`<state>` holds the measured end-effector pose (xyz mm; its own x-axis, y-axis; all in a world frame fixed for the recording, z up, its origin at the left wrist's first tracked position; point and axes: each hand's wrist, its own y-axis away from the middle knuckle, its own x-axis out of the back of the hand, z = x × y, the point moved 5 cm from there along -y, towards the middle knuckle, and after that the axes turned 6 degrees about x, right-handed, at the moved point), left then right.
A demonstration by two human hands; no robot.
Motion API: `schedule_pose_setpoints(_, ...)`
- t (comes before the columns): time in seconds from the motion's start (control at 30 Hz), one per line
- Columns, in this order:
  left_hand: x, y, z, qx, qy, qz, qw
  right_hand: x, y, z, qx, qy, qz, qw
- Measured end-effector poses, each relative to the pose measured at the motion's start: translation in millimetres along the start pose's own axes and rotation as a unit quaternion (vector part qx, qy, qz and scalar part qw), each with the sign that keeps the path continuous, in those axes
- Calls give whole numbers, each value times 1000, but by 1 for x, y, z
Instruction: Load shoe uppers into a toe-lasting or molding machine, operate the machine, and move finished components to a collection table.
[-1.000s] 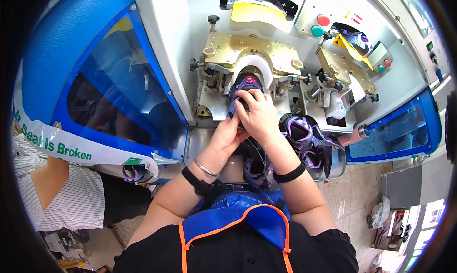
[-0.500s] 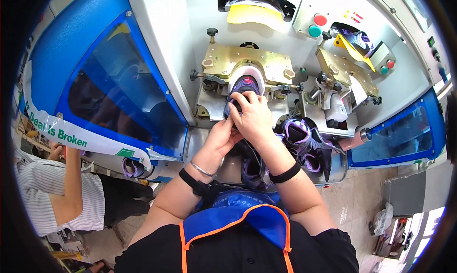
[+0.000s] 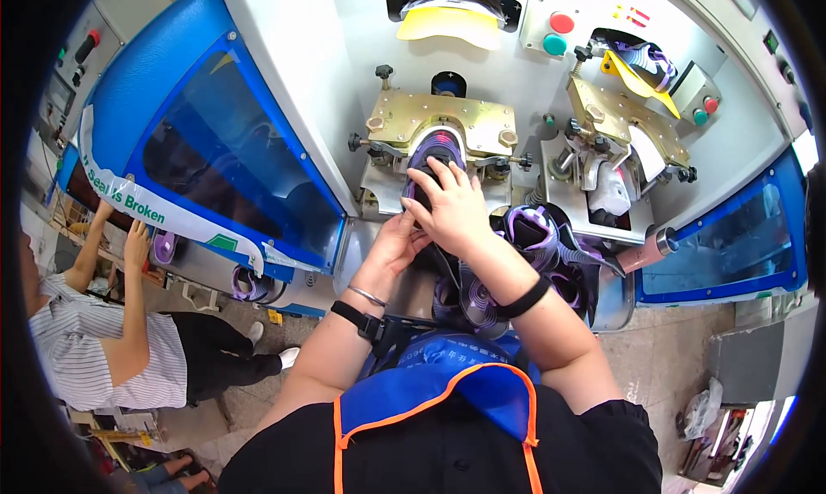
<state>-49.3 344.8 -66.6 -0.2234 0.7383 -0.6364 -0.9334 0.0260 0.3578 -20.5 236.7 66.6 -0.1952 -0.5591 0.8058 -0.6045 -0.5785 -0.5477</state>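
Observation:
A dark purple-and-black shoe upper (image 3: 438,152) has its toe end under the brass-coloured clamp plate (image 3: 400,115) of a machine, inside a white curved pad. My right hand (image 3: 453,208) rests on top of the upper with its fingers spread, holding nothing. Lower down, my left hand (image 3: 396,246) is closed at the near left side of the upper, thumb and fingers pinching its edge. Both hands partly cover the upper, and the left fingertips are partly hidden.
Several purple-and-black shoe uppers (image 3: 535,236) lie on the metal ledge beside my right forearm. A second clamp station (image 3: 602,124) is at right, near a pink bottle (image 3: 647,251). Blue windowed panels (image 3: 232,150) flank the machine. A co-worker in a striped shirt (image 3: 112,348) is at left.
My right fingers have spread out over the upper. The brass plate has come lower and nearer over the toe, showing more of the dark opening behind. The co-worker's arms now reach forward.

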Motion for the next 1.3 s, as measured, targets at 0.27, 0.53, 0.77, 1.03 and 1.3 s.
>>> schedule_pose_setpoints(0.27, -17, 12, -1, 27, 23, -16, 999, 244, 69, -75, 207, -379, 219, 875)
schedule_pose_setpoints(0.53, -10, 31, -51, 115, -36, 33, 992, 268, 89, -83, 299, -636, 22, 711)
schedule_pose_setpoints(0.77, -46, 40, -50, 61, -400, 105, 909, 264, 108, -76, 246, -775, 63, 579)
schedule_pose_setpoints(1.03, -91, 47, -51, -31, -337, -111, 934, 256, 122, -5, -98, -560, 152, 809)
schedule_pose_setpoints(1.3, -158, 100, 33, 56, -154, -286, 944, 203, 85, 16, 314, 2, -132, 940)
